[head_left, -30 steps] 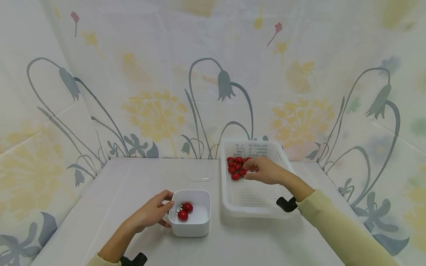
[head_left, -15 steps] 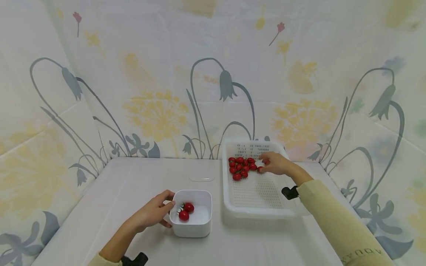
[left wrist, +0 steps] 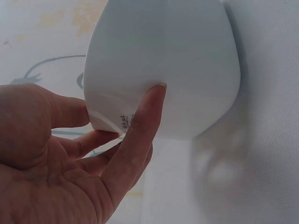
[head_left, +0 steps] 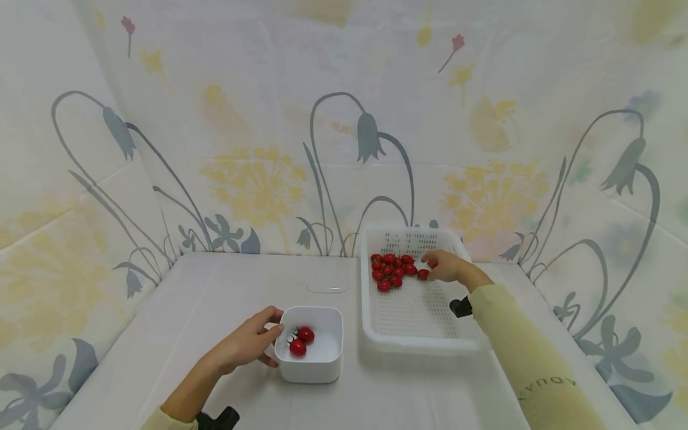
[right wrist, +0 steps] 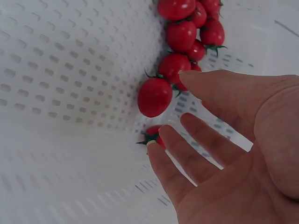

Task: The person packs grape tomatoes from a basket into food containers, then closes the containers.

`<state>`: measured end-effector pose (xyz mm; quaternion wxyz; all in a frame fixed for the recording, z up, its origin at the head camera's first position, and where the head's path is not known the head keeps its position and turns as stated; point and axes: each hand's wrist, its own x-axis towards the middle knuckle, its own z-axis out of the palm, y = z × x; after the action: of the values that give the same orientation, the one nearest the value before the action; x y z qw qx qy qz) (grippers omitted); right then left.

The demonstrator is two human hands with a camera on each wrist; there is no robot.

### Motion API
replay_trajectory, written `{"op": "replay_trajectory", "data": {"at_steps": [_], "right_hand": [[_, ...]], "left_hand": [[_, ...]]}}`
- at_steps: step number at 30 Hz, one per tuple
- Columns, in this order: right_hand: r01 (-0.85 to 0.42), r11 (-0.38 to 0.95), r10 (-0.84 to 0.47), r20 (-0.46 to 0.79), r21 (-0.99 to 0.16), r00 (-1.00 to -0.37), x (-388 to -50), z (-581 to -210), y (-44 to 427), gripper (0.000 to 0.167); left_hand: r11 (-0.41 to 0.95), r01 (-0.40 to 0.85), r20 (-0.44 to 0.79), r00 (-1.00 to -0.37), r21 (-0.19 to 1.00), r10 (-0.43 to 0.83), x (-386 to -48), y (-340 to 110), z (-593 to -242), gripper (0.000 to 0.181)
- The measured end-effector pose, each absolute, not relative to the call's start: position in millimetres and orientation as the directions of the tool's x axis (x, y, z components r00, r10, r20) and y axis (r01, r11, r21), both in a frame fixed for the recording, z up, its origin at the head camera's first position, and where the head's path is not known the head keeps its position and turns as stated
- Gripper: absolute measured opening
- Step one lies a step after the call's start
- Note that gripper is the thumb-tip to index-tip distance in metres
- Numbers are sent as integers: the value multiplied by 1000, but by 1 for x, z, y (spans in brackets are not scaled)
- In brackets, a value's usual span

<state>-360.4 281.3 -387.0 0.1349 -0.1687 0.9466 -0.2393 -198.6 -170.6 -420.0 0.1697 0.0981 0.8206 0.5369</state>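
In the head view a white square box [head_left: 326, 370] stands upright on the table with two cherry tomatoes [head_left: 306, 334] inside. My left hand [head_left: 242, 343] touches its left side, fingers spread; the left wrist view shows fingertips resting on the outer wall [left wrist: 196, 70]. Right of the box, a white perforated basket [head_left: 414, 310] holds a cluster of cherry tomatoes [head_left: 388, 270]. My right hand [head_left: 450, 267] is inside the basket, right of the cluster. In the right wrist view its fingers are apart, near a cherry tomato [right wrist: 155, 100] and a partly hidden one [right wrist: 152, 135] behind the fingertips.
A clear flat lid-like piece [head_left: 328, 280] lies behind the box. The white tabletop [head_left: 215, 280] ends at a flower-printed curtain [head_left: 258, 119] at the back and sides. The basket's raised rim [head_left: 419, 343] surrounds the tomatoes.
My right hand has moved right, off the cluster, to the basket's right part; more tomatoes are visible now. The left hand and the box have stayed in place.
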Motion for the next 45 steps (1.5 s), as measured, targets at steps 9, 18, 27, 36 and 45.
{"op": "replay_trajectory", "data": {"at_steps": [9,18,27,36,45], "right_hand": [[-249,850,-377,-207,-465,-903,-366,-402,281,55],[-188,882,-314,-239,-433,-919,-371,-405,280,47],[-111,877,-252,-250,-468,-935,-372,-408,273,32],[-45,851,-214,-268,-523,-939,-369,-414,268,19],[-64,851,-232,-264,-521,-936,-364,-410,261,16]], "left_hand": [[404,-23,-176,-922,914,345,-198,-169,-421,31],[417,-17,-170,-927,909,334,-198,-167,-416,31],[420,-9,-165,-927,907,336,-198,-167,-415,30],[421,-4,-166,-923,907,347,-198,-168,-416,30],[420,-8,-170,-921,907,350,-197,-169,-415,30]]}}
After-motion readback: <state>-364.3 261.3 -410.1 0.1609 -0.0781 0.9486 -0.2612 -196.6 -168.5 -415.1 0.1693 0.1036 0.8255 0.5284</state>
